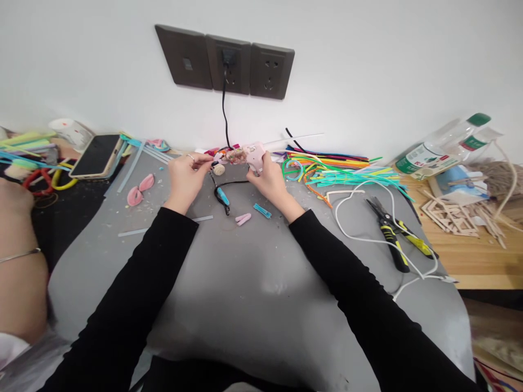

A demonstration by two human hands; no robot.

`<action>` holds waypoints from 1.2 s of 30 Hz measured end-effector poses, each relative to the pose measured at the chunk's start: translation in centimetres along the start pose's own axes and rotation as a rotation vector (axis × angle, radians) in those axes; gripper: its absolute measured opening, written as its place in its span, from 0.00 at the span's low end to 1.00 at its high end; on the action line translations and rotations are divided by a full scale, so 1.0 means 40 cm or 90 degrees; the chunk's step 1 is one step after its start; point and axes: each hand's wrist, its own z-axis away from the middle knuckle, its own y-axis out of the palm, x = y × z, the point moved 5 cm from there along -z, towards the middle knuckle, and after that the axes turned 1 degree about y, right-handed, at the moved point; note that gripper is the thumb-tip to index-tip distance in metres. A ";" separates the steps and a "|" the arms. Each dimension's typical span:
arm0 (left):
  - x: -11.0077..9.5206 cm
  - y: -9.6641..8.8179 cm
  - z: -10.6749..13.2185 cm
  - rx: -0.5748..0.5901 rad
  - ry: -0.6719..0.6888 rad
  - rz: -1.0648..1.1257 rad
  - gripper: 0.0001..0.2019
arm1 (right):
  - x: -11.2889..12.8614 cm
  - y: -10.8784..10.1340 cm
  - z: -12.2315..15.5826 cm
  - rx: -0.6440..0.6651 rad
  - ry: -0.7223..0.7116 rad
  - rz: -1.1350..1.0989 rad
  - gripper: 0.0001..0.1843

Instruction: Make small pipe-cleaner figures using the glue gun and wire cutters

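My right hand (267, 179) grips a pink glue gun (253, 154) at the far middle of the grey mat (253, 294), its nozzle pointing left. Its black cord (224, 109) runs up to a wall socket (229, 62). My left hand (186, 174) is closed in a pinch on a small pink piece (217, 159) held at the nozzle; a ring shows on one finger. Just below the hands lie a small beige ball (219, 169), a black loop with a teal clip (223, 196), a pink clip (243, 219) and a teal clip (262, 210).
Coloured strips (343, 169) pile at the right, with a white cord (368, 239) and yellow-black pliers (394, 231). Wooden sticks (453, 215) and plastic bottles (441, 147) sit far right. A phone (96, 155), pink pieces (139, 190) and another person's arm (20, 261) are at the left.
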 end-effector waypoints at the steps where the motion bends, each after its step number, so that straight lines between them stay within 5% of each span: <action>1: 0.001 0.000 0.000 -0.004 0.000 -0.003 0.06 | -0.003 0.002 -0.001 -0.005 -0.009 -0.006 0.18; 36: -0.015 -0.005 -0.004 0.002 0.014 -0.035 0.05 | -0.006 0.002 0.000 0.014 -0.034 0.000 0.19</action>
